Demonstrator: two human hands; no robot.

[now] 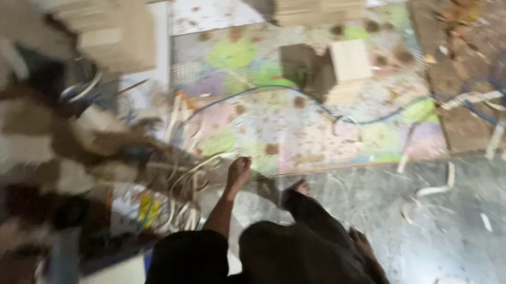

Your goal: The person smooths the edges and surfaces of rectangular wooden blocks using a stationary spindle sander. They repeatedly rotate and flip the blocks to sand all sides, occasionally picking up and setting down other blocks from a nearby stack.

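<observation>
Standing barefoot at the edge of a patterned floor mat (300,133), with the right hand (368,249) resting against the dark trouser leg (311,251) low in the view. It seems to be holding nothing, though the blur is hiding how far the fingers are curled, so the grip cannot be told. The left hand is not showing at all. Planting one bare foot (239,171) just beside a tangle of pale strips (189,185), with a blue cable (256,89) looping across the mat near a small cardboard box (345,66). Probably risking a snagged toe or a stumble, since loose strips and cable are lying close to unshod feet.
</observation>
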